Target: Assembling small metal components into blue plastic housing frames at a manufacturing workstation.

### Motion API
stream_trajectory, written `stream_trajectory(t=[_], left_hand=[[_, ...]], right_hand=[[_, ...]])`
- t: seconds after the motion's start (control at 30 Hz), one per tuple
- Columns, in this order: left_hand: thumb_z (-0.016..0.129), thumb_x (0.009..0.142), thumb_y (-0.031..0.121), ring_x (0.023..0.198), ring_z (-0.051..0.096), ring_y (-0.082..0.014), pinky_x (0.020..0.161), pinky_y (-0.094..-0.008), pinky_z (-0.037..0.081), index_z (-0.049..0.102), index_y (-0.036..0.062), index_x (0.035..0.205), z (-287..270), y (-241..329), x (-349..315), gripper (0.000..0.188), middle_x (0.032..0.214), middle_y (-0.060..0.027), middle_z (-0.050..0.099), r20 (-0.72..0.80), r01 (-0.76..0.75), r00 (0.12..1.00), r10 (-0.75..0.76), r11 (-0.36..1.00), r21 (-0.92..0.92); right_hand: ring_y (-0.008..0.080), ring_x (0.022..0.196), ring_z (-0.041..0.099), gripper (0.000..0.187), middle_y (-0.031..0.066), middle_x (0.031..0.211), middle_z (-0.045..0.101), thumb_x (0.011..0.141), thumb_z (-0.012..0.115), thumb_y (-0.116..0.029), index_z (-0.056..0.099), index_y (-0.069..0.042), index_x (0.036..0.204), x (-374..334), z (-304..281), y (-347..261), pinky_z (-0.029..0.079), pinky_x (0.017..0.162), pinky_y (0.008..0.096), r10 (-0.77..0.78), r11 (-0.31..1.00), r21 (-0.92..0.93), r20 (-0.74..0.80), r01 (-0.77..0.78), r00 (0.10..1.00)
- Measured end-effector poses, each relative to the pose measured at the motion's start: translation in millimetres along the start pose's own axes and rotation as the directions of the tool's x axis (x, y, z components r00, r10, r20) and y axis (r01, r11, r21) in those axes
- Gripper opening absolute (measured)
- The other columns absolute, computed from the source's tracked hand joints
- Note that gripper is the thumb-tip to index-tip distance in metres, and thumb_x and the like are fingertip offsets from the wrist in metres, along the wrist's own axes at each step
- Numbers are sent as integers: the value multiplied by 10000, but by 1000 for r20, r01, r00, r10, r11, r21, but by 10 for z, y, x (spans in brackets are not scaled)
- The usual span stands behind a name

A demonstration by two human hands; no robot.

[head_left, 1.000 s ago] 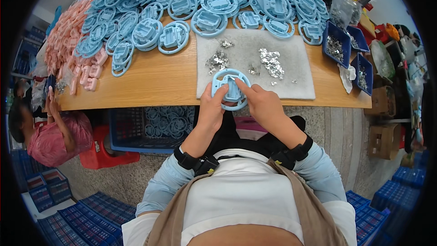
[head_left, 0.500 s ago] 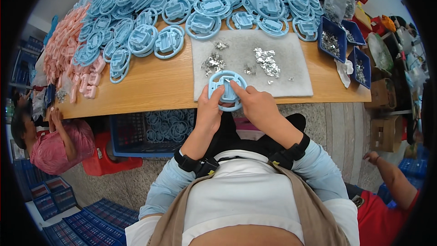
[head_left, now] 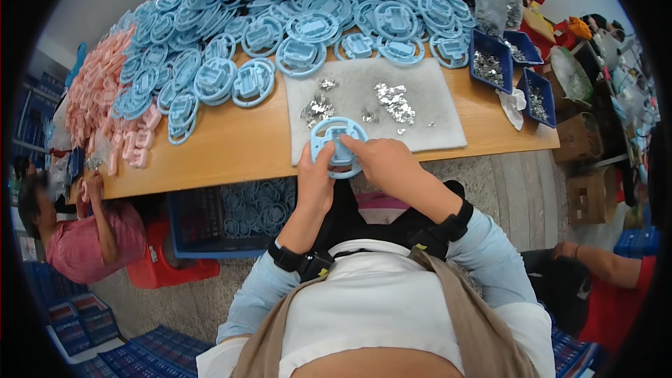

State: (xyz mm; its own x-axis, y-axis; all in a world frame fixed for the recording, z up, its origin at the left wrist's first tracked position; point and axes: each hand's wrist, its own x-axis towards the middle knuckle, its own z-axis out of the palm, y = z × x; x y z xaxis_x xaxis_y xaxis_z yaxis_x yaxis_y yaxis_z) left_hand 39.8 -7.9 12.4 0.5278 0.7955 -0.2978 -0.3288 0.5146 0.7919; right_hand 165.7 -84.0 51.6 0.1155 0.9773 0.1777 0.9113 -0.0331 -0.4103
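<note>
A light-blue plastic toy steering wheel (head_left: 341, 159) with a recessed centre is held just off the table's near edge, over my lap. My left hand (head_left: 314, 180) grips its left rim, the thumb lying on the face. From the right, my right hand (head_left: 383, 161) holds the wheel too, its index fingertip pressing into the recess. Whether a small metal piece lies under that fingertip is hidden. Beyond the wheel, a white felt mat (head_left: 434, 133) carries small shiny metal clips (head_left: 395, 103) in loose heaps.
Blue wheels (head_left: 308, 26) pile across the table's back, with pink plastic parts (head_left: 98, 112) at left. Blue bins (head_left: 492, 66) of metal bits stand right. A blue crate (head_left: 199, 224) of wheels sits below. People in pink (head_left: 94, 238) and red (head_left: 623, 301) are on either side.
The view has shifted slightly, so the table sits lower and further left. My right index finger has moved deeper into the wheel's centre. The red-sleeved person's arm at right has shifted.
</note>
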Motion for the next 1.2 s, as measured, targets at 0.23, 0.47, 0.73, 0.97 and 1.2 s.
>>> stream_trajectory(t=[0.23, 0.47, 0.73, 0.97, 1.2], left_hand=[[555, 876, 282, 836, 613, -140, 692, -288, 535, 510, 46, 1101, -73, 99, -8, 329, 967, -58, 596, 90, 177, 981, -173, 984, -37], [634, 821, 276, 761, 628, -139, 636, -273, 528, 596, 14, 971, -196, 247, 72, 305, 867, -76, 636, 142, 311, 935, -324, 944, 106], [659, 800, 261, 728, 617, -118, 608, -235, 506, 599, 4, 969, -173, 225, 74, 314, 824, -60, 634, 91, 330, 934, -345, 933, 143], [662, 789, 251, 723, 606, -102, 613, -221, 487, 582, 13, 1004, -177, 184, 73, 330, 844, -52, 627, 66, 297, 950, -305, 949, 107], [666, 786, 223, 718, 596, -88, 607, -213, 479, 579, 23, 990, -133, 202, 30, 299, 841, -43, 622, 30, 124, 991, -131, 977, 175]], right_hand=[[149, 633, 562, 380, 117, 757, 621, 805, 583, -84, 519, 9, 1168, -70, 82, 228, 445, 602, 283, 326, 721, 648, -2, -247, 945], [132, 648, 537, 324, 162, 817, 631, 814, 553, -74, 546, 15, 1125, -98, 11, 261, 438, 615, 267, 248, 659, 721, 61, -215, 967], [79, 694, 506, 319, 101, 844, 649, 820, 544, -52, 547, 29, 1128, -146, 113, 315, 438, 639, 242, 229, 537, 824, 64, -181, 971], [65, 678, 500, 298, 72, 801, 645, 812, 549, -50, 574, 21, 1100, -94, 102, 335, 431, 616, 233, 178, 514, 822, 178, -246, 968], [253, 679, 604, 179, 165, 770, 630, 758, 605, -139, 641, 24, 824, 216, 62, 659, 463, 615, 335, 325, 873, 437, -192, -216, 926]])
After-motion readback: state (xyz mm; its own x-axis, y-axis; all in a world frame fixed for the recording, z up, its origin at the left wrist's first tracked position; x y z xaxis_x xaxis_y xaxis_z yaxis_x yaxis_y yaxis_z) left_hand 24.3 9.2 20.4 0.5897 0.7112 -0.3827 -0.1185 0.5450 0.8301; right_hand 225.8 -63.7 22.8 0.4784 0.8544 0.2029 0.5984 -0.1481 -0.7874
